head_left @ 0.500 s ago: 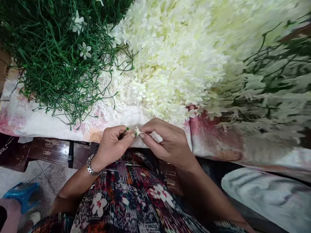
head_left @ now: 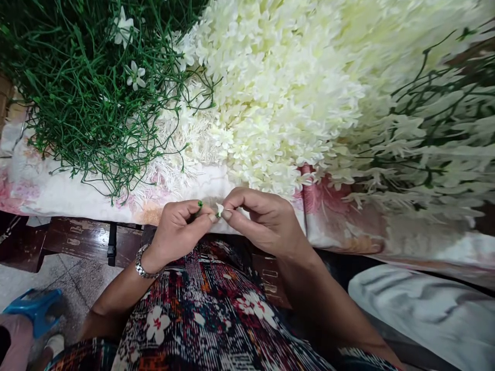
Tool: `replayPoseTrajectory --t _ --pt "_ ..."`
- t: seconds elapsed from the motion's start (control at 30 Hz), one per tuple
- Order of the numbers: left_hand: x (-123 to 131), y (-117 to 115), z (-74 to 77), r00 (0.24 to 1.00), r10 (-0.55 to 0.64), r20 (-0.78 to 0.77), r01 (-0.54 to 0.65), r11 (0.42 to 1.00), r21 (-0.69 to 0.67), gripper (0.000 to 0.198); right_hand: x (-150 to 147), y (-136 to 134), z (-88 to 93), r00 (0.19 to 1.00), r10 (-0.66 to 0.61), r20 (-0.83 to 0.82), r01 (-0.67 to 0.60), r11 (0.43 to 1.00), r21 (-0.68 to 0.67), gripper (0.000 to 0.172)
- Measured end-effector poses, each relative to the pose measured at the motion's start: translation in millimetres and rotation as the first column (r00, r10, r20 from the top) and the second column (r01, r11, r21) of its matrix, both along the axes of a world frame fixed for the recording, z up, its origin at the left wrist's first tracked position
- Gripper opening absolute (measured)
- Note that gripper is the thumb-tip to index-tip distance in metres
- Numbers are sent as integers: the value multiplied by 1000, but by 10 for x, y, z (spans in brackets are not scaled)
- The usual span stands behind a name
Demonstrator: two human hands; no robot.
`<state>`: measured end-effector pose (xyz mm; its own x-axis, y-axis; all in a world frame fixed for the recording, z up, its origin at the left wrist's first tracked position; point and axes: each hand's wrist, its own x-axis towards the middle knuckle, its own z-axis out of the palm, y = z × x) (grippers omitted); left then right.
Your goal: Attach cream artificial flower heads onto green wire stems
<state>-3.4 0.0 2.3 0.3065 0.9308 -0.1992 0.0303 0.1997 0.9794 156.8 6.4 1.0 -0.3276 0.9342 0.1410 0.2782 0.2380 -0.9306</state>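
Observation:
My left hand (head_left: 180, 226), with a metal watch on the wrist, pinches a thin green artificial flower stem (head_left: 200, 204) between thumb and forefinger. One green tip shows above the finger, another by the thumb. Facing it, my right hand (head_left: 266, 220) pinches a small white piece (head_left: 219, 209), which looks like a petal or flower centre; its exact kind is too small to make out. The white piece meets the green tip between my fingertips, just over the table's near edge. Most of the stem is hidden in my left hand.
A tangle of green stems (head_left: 96, 118) fills the left. Loose white petals (head_left: 286, 98) are heaped in the middle, beside white thread-like pieces (head_left: 174, 170). White flowers on green stems (head_left: 417, 139) lie right. A patterned cloth (head_left: 77, 188) covers the table; a blue stool (head_left: 36, 309) stands below left.
The fingertips have come slightly closer together, and the white piece now stands more upright against the green tip. Both hands keep their pinch; the view has shifted slightly.

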Motion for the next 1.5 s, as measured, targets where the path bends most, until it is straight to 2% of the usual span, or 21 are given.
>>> replayPoseTrajectory --t 0.23,0.5,0.83,1.0,1.13,1.23,1.5 --pt "0 5 4 999 2 48 -2 1000 -17 12 -8 -10 -10 999 11 -44 -16 995 -103 7" --pt "-26 8 -10 999 -31 27 30 999 15 11 -7 -14 -41 992 34 -118 -60 972 -226 9" --pt "-45 6 0 998 -58 17 58 998 23 10 -9 -12 -27 994 51 -96 -70 976 -206 9" --pt "-42 0 3 999 -28 -21 29 998 48 10 -5 -7 -18 996 50 -69 -60 988 -143 8" --pt "-47 -2 15 994 15 -106 -1 991 131 10 12 -9 -2 995 82 -51 -85 994 -64 3" --pt "-63 -1 21 983 35 -182 10 972 236 10 35 -7 25 995 101 -19 -101 995 5 9" --pt "-92 12 -2 976 21 -215 88 869 487 15 63 2 97 992 128 -18 -126 988 83 16"
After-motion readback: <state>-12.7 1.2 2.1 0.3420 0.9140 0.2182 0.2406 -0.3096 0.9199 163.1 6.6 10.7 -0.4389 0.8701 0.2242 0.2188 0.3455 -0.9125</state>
